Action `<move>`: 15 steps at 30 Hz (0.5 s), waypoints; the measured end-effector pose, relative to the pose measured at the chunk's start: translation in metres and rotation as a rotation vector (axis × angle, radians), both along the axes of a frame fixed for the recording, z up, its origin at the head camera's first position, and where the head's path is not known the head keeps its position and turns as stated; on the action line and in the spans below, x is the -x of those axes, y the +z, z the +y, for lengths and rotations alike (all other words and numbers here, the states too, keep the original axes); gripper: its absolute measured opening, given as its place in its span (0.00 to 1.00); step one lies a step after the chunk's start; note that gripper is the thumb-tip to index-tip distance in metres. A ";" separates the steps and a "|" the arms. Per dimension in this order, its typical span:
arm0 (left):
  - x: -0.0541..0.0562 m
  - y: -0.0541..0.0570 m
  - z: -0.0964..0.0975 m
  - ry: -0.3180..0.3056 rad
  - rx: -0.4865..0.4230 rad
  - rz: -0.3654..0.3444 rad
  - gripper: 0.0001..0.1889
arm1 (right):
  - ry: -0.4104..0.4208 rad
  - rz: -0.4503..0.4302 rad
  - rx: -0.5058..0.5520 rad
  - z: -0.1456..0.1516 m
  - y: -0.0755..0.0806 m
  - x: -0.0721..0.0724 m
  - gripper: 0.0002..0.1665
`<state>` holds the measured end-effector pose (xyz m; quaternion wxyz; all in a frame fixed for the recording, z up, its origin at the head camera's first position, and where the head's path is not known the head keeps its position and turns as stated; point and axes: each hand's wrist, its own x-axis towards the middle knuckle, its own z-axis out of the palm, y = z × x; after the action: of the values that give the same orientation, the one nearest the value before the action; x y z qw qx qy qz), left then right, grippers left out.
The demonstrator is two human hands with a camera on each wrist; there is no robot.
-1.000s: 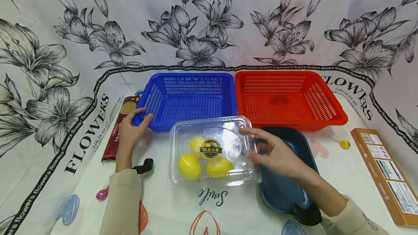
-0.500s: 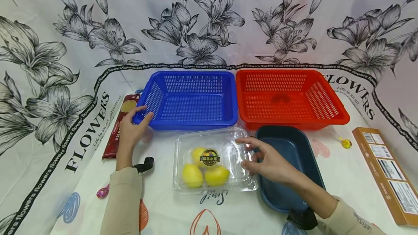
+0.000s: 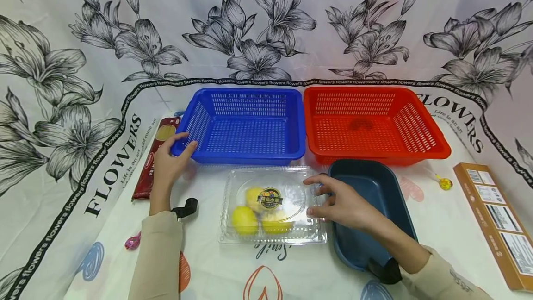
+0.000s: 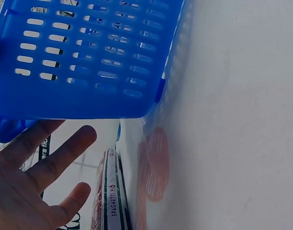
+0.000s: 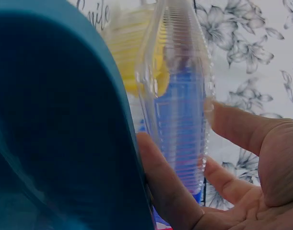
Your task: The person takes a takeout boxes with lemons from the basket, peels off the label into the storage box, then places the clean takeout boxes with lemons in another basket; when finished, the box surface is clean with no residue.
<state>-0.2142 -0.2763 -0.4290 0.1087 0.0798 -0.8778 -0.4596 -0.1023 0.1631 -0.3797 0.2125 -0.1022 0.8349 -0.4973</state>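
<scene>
A clear plastic fruit box (image 3: 291, 177) with a dark round label lies in front of the blue basket, its lid down. Several yellow lemons (image 3: 244, 220) show through it. My right hand (image 3: 343, 203) holds the box by its right edge; the right wrist view has the fingers and thumb spread about the end of the box (image 5: 180, 129). At the near left corner of the blue basket (image 3: 245, 157), my left hand (image 3: 168, 163) rests with its thumb and index finger by the rim. Loosely extended fingers show below the basket wall (image 4: 88, 100) in the left wrist view.
A red basket (image 3: 374, 154) stands right of the blue one. The dark blue tub (image 3: 374, 240) lies under my right forearm. A spaghetti packet (image 3: 145, 179) is at left, lollipops (image 3: 132, 242) (image 3: 444, 183) lie on both sides, and a brown carton (image 3: 495, 221) sits far right.
The fruit box has come down toward the table and levelled out, turning slightly, with my right hand at its edge. My left hand stays at the basket corner.
</scene>
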 end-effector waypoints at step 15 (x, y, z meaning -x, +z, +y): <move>0.000 0.003 -0.002 -0.016 0.032 -0.026 0.36 | 0.035 0.085 -0.162 -0.006 0.006 0.000 0.39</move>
<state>-0.2143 -0.2787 -0.4258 0.0951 0.0769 -0.8870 -0.4453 -0.1026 0.1575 -0.3738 0.1929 -0.1202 0.8789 -0.4193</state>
